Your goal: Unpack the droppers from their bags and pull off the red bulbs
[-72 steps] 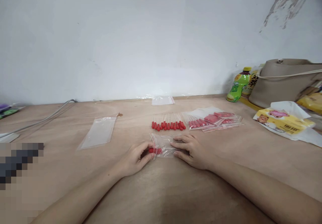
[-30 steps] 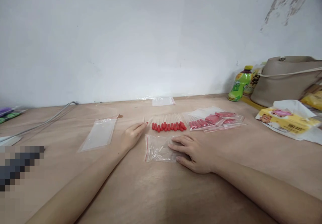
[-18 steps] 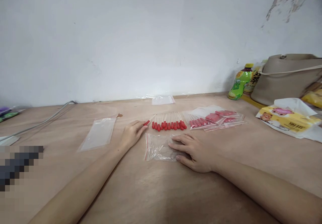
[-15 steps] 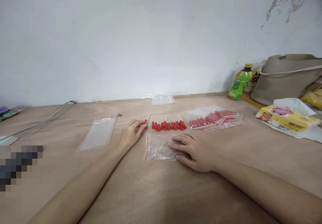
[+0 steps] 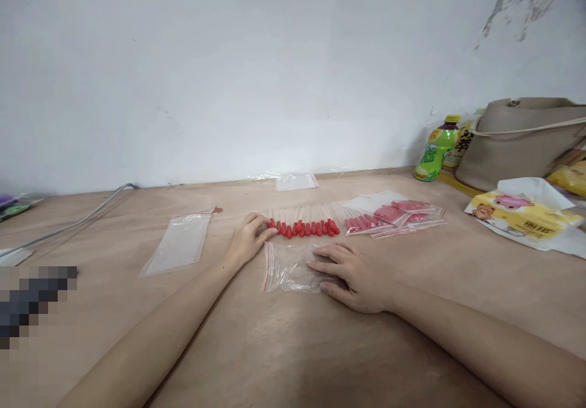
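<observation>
Watching remotely, I see the left hand (image 5: 251, 237) pinching a dropper (image 5: 271, 223) at the left end of the row (image 5: 313, 229), beyond the bag (image 5: 288, 269) where the right hand (image 5: 351, 278) lies spread; a light grip, I judge, avoids nudging the row.

A single camera on the person's head looks forward and down, from close above the bench (image 5: 274, 353), across to the pale wall (image 5: 220, 84) behind.
</observation>
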A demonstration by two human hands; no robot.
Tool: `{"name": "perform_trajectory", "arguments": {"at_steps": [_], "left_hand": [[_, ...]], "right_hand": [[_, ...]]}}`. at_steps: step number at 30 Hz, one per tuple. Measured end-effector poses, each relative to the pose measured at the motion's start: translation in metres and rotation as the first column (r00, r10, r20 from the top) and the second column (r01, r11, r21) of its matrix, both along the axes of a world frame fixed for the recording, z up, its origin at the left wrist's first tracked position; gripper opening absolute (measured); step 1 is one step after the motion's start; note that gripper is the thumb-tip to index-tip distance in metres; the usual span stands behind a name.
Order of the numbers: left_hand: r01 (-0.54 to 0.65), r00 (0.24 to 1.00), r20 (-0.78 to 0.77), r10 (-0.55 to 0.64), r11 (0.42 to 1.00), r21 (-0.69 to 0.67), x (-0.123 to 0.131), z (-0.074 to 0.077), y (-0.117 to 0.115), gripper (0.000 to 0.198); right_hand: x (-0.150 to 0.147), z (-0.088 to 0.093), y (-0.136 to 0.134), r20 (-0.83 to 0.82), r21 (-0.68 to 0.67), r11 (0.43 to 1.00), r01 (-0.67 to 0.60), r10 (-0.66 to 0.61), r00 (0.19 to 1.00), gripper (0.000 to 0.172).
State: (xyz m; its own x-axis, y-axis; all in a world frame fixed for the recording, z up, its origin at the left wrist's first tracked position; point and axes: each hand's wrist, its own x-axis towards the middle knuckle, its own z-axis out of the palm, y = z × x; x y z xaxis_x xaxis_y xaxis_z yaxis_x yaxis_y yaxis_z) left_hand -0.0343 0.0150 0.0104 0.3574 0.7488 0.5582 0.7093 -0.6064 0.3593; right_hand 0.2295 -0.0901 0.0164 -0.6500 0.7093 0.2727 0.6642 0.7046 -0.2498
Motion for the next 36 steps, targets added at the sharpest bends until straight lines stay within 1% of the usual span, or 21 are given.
{"name": "perform_trajectory", "arguments": {"at_steps": [4,7,11,16,22,24,32,34,36], "left_hand": [[0.038,0.999,-0.028,-0.039,0.998,-0.046,0.0,0.0,0.003,0.033],[0.066,0.997,-0.039,-0.07,0.993,-0.099,-0.001,0.0,0.004,0.031],[0.076,0.996,-0.039,-0.082,0.986,-0.146,-0.005,-0.003,0.004,0.03],[0.079,0.996,-0.028,-0.083,0.987,-0.142,-0.012,-0.004,0.0,0.031],[0.069,0.992,-0.094,-0.081,0.99,-0.126,-0.006,0.003,-0.003,0.028],[0.075,0.993,-0.082,-0.087,0.988,-0.137,-0.006,0.004,-0.001,0.028],[0.183,0.983,0.004,-0.185,0.968,-0.169,-0.013,-0.005,0.002,0.026],[0.191,0.982,0.03,-0.189,0.965,-0.179,-0.013,-0.005,0.001,0.028],[0.175,0.984,0.049,-0.169,0.972,-0.159,-0.013,-0.004,0.0,0.03]], "right_hand": [[0.0,0.0,0.0,0.007,-0.009,1.0,0.001,-0.001,1.0,0.042],[0.0,-0.001,0.001,0.006,-0.004,1.0,-0.003,0.003,1.0,0.042],[0.0,-0.001,0.001,0.002,-0.006,1.0,-0.003,0.003,1.0,0.043],[0.0,-0.001,0.001,-0.004,-0.003,1.0,-0.009,0.009,1.0,0.042],[0.0,-0.001,0.001,-0.008,0.004,1.0,-0.008,0.008,1.0,0.042],[0.0,0.0,0.001,-0.009,0.002,1.0,-0.008,0.008,1.0,0.042],[0.0,0.0,0.001,0.007,-0.005,1.0,-0.001,0.001,1.0,0.043],[0.001,0.0,0.001,0.011,-0.008,1.0,-0.003,0.003,1.0,0.043],[0.001,0.001,0.001,0.016,-0.008,1.0,-0.007,0.007,1.0,0.043]]}}
